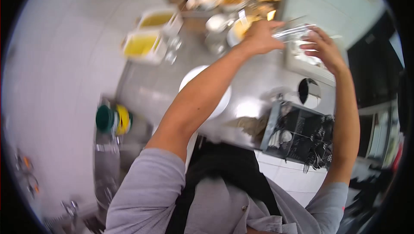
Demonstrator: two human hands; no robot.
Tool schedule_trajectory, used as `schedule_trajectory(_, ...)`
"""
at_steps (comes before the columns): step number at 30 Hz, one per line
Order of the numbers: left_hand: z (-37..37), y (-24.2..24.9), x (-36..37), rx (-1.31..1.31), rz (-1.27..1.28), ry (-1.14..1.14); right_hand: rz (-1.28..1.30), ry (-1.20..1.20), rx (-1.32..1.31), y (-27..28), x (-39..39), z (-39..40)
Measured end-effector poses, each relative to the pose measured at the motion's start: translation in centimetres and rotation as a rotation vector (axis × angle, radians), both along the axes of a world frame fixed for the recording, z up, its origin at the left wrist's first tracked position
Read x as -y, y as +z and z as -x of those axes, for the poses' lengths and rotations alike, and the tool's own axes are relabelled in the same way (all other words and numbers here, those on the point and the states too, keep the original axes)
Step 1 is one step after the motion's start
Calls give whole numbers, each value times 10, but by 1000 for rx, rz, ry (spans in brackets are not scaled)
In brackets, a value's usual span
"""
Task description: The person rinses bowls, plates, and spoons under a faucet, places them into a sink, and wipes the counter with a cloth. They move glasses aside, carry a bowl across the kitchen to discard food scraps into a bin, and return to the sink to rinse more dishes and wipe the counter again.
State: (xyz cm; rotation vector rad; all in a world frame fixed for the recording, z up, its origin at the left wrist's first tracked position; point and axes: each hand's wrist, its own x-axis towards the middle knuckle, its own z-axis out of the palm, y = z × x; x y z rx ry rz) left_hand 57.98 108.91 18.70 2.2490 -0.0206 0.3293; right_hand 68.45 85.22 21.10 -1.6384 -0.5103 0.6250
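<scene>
At the far right of the counter, my left hand grips the near end of clear drinking glasses, which lie tilted sideways and look stacked. My right hand is at their other end, its fingers curved round the glass and partly apart. Motion blur hides how many glasses there are. Below them stands a white container with pale contents. Just beyond my left hand is a bowl with yellow contents. Under my left forearm, a white plate is partly hidden.
White tubs of yellow contents stand at the left, with small glasses beside them. Filled bowls crowd the back. A dark cutlery tray sits at the near right, by a round hole. A green-and-yellow container stands near the sink.
</scene>
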Motion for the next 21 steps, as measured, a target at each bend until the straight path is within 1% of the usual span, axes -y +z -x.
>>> schedule_trajectory(2, 39, -38, -13, 81, 221, 157, -9, 105, -38, -7, -42, 11)
schedule_trajectory(3, 58, -46, -22, 151, 318, 212, -27, 128, -67, -3, -68, 27)
schedule_trajectory(6, 121, -57, -56, 184, 439, 319, 11, 218, 34, -18, -136, 44)
schedule_trajectory(7, 134, -68, -75, 127, 481, 296, -4, 234, 86, -14, -162, 68)
schedule_trajectory(10, 178, -101, -123, 338, 327, 519, -24, 274, 338, -16, -234, 107)
schedule_trajectory(12, 225, -106, -155, 260, 304, 527, 74, 288, 597, -28, -282, 112)
schedule_trajectory(14, 276, -114, -170, 200, 165, 576, 66, 209, 818, -40, -329, 126)
schedule_trajectory(16, 332, -138, -170, 195, 25, 579, 80, 223, 900, -62, -374, 117)
schedule_trajectory(17, 361, -140, -161, 83, 216, 591, 92, 224, 932, -73, -393, 110)
schedule_trajectory(18, 390, -146, -146, 15, 431, 668, 104, 205, 977, -79, -408, 103)
schedule_trajectory(19, 420, -155, -140, -75, 396, 686, 115, 191, 1019, -85, -425, 98)
schedule_trajectory(21, 473, -179, -115, -145, 590, 802, 130, 207, 1091, -116, -456, 76)
